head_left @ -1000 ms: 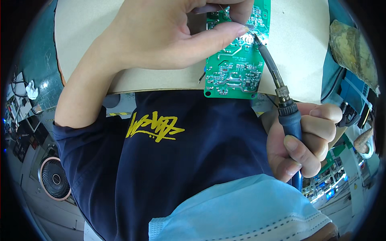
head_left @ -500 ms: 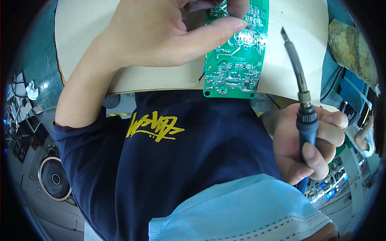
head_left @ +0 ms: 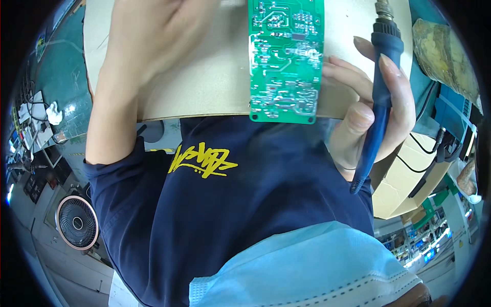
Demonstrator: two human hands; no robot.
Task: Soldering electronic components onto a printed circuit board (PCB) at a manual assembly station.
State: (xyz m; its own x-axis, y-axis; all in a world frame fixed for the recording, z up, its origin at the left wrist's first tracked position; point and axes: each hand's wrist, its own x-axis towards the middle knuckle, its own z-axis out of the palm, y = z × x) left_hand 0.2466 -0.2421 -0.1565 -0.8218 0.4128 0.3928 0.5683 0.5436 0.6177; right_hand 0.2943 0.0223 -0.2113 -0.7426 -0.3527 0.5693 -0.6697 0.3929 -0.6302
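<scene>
A long green circuit board [head_left: 284,77] lies on a beige cardboard sheet [head_left: 199,97], its near end level with the sheet's front edge. Solder joints and small parts cover the face that shows. To the board's right, my right hand [head_left: 398,110] grips a soldering iron [head_left: 380,92] by its blue handle; the tip lies past the top edge of the picture. Two fingers of that hand reach toward the board's right edge. My left hand [head_left: 166,25] is over the sheet, left of the board and apart from it. It is smeared by motion and its fingers cannot be made out.
A yellowish wrapped bundle [head_left: 445,59] rests at the far right near a blue box [head_left: 452,112]. An open cardboard box [head_left: 409,179] with black cables stands below them. On the left are a green bench surface [head_left: 61,87], a crumpled white piece [head_left: 53,113] and a round fan [head_left: 76,222].
My left hand has moved left, off the circuit board. My right hand has moved up toward the board's right edge, taking the soldering iron's tip out of the picture.
</scene>
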